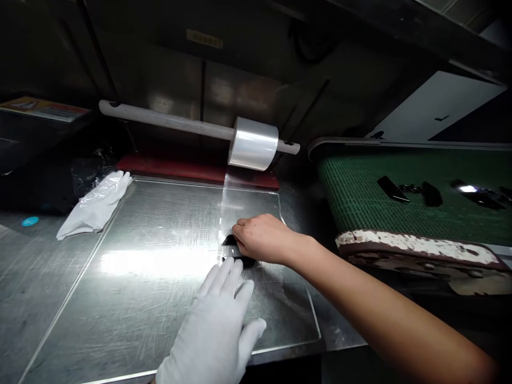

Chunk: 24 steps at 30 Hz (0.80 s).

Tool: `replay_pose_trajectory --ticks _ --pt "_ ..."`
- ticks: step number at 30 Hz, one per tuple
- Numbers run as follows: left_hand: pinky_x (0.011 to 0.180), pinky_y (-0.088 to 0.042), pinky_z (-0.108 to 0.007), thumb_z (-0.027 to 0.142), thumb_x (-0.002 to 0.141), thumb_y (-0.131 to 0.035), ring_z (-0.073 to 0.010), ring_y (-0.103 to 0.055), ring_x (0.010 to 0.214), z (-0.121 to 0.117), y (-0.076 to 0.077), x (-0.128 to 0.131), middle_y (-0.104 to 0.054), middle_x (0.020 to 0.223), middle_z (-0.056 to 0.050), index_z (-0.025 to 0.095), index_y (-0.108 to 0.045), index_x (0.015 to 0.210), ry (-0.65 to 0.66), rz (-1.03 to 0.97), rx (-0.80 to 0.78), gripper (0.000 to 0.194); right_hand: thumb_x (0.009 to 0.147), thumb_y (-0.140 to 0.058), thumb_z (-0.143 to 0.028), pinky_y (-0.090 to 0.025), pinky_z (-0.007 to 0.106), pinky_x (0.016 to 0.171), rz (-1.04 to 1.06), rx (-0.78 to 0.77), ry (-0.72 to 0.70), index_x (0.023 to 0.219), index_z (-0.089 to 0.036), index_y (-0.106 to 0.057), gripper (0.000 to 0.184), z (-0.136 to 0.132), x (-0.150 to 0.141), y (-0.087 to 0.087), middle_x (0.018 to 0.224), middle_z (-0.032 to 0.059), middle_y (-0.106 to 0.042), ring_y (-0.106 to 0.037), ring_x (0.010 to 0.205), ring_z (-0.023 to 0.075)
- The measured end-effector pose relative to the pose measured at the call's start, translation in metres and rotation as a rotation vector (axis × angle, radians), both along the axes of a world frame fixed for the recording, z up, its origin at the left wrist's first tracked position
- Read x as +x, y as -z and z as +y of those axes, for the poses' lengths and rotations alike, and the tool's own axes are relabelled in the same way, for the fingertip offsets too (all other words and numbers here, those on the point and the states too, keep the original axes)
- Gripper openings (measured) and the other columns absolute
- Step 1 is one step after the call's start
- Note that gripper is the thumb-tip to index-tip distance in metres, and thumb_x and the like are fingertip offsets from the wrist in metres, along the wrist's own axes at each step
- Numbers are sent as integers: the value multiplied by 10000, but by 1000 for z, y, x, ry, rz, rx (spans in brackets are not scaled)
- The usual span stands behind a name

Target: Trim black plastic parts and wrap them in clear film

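Two hands meet mid-surface (152, 314) at black material (248, 263), piece count unclear, where one clear strip (232, 205) runs from one roll (256, 144) on a far rod (172, 117). The gloved left hand (214, 320) is spread, gripping nothing; the bare right hand (262, 237) curls, its grasp hidden. One spare glove (96, 205) lies left; at least four dark pieces (394, 189) lie on the right belt (352, 200).

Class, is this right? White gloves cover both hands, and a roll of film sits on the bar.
Not quite: in the head view, only the left hand is gloved in white; the right hand is bare. The roll of film does sit on the bar.
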State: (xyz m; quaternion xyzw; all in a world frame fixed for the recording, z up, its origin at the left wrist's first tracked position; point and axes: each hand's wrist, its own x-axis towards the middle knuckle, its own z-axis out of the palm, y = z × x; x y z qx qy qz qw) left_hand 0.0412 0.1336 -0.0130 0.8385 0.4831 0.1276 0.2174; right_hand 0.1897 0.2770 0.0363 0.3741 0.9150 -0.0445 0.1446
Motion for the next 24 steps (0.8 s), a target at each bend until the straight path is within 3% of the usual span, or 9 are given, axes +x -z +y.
replay_pose_trajectory --ticks 5,10,13,15,17,19,24 --pt "1201 -423 -637 387 947 -613 -412 -460 1474 -3 4 0 -529 1575 -182 181 -665 1361 -23 4 85 466 987 -603 -241 -403 286 580 126 33 105 899 -195 -701 140 -9 14 6 927 46 -762 -706 747 206" --pt "1076 -566 -633 432 1009 -517 -368 -473 1475 -8 6 -26 -451 1643 -63 290 -545 1496 -82 -68 134 508 1089 -461 -306 -540 290 786 319 229 385 1066 -221 -665 222 -78 91 27 1033 48 -739 -709 916 192" --pt "1127 -520 -643 501 1022 -499 -335 -466 1486 4 4 -52 -430 1657 12 381 -457 1551 -130 -52 140 544 1091 -364 -260 -526 431 1006 366 399 565 1302 -164 -606 334 -120 146 54 1264 148 -691 -652 1171 284" --pt "1191 -453 -634 547 1007 -516 -326 -440 1505 21 0 -67 -485 1627 2 369 -511 1511 -116 -44 177 535 1072 -372 -243 -480 558 1064 366 463 639 1414 -146 -556 400 -133 173 72 1360 181 -646 -587 1273 361" --pt "1206 -426 -632 553 1004 -512 -346 -416 1516 42 -5 -76 -521 1600 -55 305 -595 1439 -94 -9 228 508 1060 -392 -237 -489 600 1031 368 476 674 1391 -161 -597 397 -137 191 86 1297 177 -672 -592 1244 390" --pt "1201 -429 -619 523 1012 -499 -364 -415 1514 61 -9 -78 -530 1587 -111 246 -651 1371 -96 36 256 479 1058 -416 -251 -525 565 988 389 464 673 1286 -186 -664 344 -136 202 92 1176 150 -703 -631 1162 368" --pt "1218 -418 -555 456 1006 -546 -352 -372 1538 90 -9 -68 -510 1600 -109 236 -666 1358 -80 32 195 432 1072 -423 -302 -581 439 845 482 480 609 1118 -201 -637 241 -145 206 85 1062 124 -694 -689 960 295"
